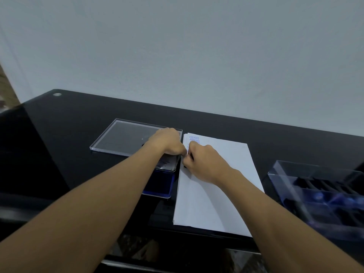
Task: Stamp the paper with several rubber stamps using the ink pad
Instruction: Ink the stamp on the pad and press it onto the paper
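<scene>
A stack of white paper lies on the black table, with blue "AMENDED" prints at its top left corner. Left of it sits the ink pad, its blue pad partly hidden by my left forearm and its clear lid folded back. My hands meet at the paper's left edge, just below the prints. My right hand is curled round a small dark rubber stamp, which is almost wholly hidden and held down on the sheet. The curled fingertips of my left hand pinch the same stamp from the left.
A clear plastic box holding several dark stamps in slots stands at the right, close to the paper. The table's far edge runs along a pale wall. A small round metal cap sits at the table's far left corner.
</scene>
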### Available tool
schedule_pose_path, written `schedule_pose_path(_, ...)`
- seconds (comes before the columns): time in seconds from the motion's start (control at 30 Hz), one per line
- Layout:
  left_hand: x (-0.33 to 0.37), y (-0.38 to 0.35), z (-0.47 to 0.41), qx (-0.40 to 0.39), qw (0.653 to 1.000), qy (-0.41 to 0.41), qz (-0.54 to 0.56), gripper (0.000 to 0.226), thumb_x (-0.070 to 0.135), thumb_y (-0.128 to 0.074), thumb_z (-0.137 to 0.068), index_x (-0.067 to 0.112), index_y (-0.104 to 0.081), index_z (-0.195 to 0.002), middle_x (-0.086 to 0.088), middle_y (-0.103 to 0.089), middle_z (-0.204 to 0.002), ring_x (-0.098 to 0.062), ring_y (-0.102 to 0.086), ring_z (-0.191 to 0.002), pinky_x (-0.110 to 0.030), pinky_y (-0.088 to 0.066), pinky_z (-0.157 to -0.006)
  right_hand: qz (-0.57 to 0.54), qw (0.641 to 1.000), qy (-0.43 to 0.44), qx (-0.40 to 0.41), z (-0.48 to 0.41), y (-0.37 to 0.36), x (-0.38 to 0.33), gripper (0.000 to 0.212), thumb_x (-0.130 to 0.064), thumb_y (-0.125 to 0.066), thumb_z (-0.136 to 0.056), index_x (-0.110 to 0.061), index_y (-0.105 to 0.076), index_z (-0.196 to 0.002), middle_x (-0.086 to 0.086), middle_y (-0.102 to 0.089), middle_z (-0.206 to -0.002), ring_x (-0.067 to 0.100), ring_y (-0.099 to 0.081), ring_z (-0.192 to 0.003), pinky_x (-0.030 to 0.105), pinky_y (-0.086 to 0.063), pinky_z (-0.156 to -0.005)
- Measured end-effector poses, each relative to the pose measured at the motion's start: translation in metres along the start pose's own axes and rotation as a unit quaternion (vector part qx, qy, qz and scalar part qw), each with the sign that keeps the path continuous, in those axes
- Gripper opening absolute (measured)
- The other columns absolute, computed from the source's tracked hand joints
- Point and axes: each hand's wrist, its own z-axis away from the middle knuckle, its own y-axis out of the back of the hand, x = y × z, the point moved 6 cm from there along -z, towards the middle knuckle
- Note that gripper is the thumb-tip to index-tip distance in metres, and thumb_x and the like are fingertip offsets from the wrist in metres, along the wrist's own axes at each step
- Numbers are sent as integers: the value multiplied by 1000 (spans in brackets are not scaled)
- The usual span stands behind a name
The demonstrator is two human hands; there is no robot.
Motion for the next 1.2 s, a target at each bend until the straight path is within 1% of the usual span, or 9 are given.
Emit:
schedule_pose_path(0.17, -4, 1, 4, 23, 999, -5, 23, 32, 41, -61, -80, 14, -51, -66, -1, -58, -69, -20, -53, -65, -31, -42, -59, 9, 1000, 5, 4, 1, 0, -1, 34, -22, -46, -95, -20, -24, -70, 3, -42, -65, 18, -35, -56, 32, -24, -49)
schedule_pose_path(0.3, -3, 8, 13, 54, 999, 0, 6, 27, 38, -57, -86, 15, -56, -71, 0, -64, -79, -25, -60, -80, -33, -49, -69, 2, 1000, -1, 1, 0, 0, 0, 32, -22, -47, -95, -19, -26, -71, 5, -46, -67, 19, -36, -56, 32, -26, -49)
schedule_pose_path(0.4, -2, 15, 20, 78, 997, 6, -12, 32, 39, -53, -89, 17, -67, -107, 1, -67, -115, -26, -60, -108, -42, -51, -92, -14, 1000, -15, -11, -1, 2, 2, 27, -23, -47, -94, -17, -32, -72, 5, -49, -70, 21, -40, -59, 32, -31, -51)
schedule_pose_path(0.47, -1, 22, 26, 87, 996, 4, -10, 39, 38, -53, -91, 15, -64, -121, -1, -65, -125, -25, -58, -116, -42, -49, -98, -27, 999, -24, -10, -4, 9, 4, 24, -25, -48, -93, -16, -36, -74, 4, -51, -74, 23, -44, -64, 33, -33, -54)
schedule_pose_path(0.6, 3, 38, 38, 99, 995, -10, 2, 24, 34, -53, -94, 17, -63, -107, 1, -60, -105, -19, -56, -101, -40, -49, -95, -63, 997, -28, 39, -10, 38, 5, 17, -27, -49, -92, -12, -49, -84, 2, -58, -81, 22, -54, -71, 32, -40, -56)
schedule_pose_path(0.7, 5, 50, 47, 108, 994, -16, 12, 10, 33, -53, -94, 23, -53, -96, 3, -56, -100, -19, -56, -97, -41, -52, -94, -93, 994, -28, 60, -10, 60, 4, 16, -28, -49, -94, -12, -52, -94, 3, -60, -88, 20, -56, -75, 32, -43, -59)
schedule_pose_path(0.83, 10, 63, 62, 119, 992, -22, 28, 16, 32, -54, -95, 18, -61, -101, -4, -67, -112, -25, -62, -109, -45, -52, -96, -134, 988, -31, 72, -7, 79, 4, 16, -25, -50, -95, -10, -47, -99, 7, -60, -88, 18, -51, -66, 32, -42, -58)
schedule_pose_path(1.07, 14, 71, 73, 128, 991, -17, 24, 16, 31, -54, -97, 18, -60, -103, -5, -67, -117, -24, -62, -110, -42, -52, -95, -137, 987, -38, 72, -3, 83, 4, 15, -25, -49, -94, -11, -48, -97, 5, -58, -88, 17, -49, -67, 29, -39, -57)
schedule_pose_path(1.2, 14, 73, 76, 129, 991, -14, 33, 30, 31, -54, -98, 12, -63, -120, -3, -65, -120, -22, -60, -109, -38, -50, -94, -124, 989, -35, 70, -1, 84, 4, 14, -25, -48, -96, -11, -48, -97, 5, -58, -88, 16, -50, -67, 29, -38, -56)
